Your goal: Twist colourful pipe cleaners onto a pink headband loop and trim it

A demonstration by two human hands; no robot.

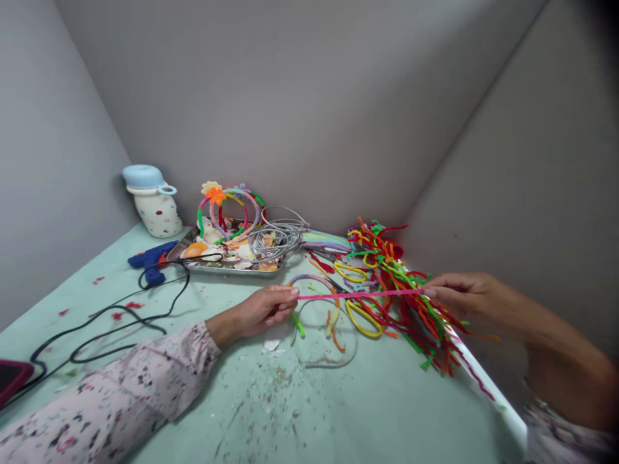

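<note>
A bright pink pipe cleaner [360,294] is stretched nearly level above the table, pulled straight between my two hands. My left hand [271,308] pinches one end, fingers closed. At the other end, my right hand [457,293] grips it between thumb and fingers. Behind and below the pipe cleaner lie scissors with yellow handles [362,321], partly covered by it. A grey wire headband [352,362] rests just under it, beside a headband piece partly wrapped in purple and yellow [309,278]. To the right, a heap of loose coloured pipe cleaners [387,270] spreads beneath my right hand.
A metal tray [236,272] holds finished colourful headbands [213,209], a coil of grey wire [278,238] and scraps. A blue glue gun [152,259] with a black cord [104,306] lies left. A white bottle [157,209] stands behind; a red-cased phone [14,380] sits front left.
</note>
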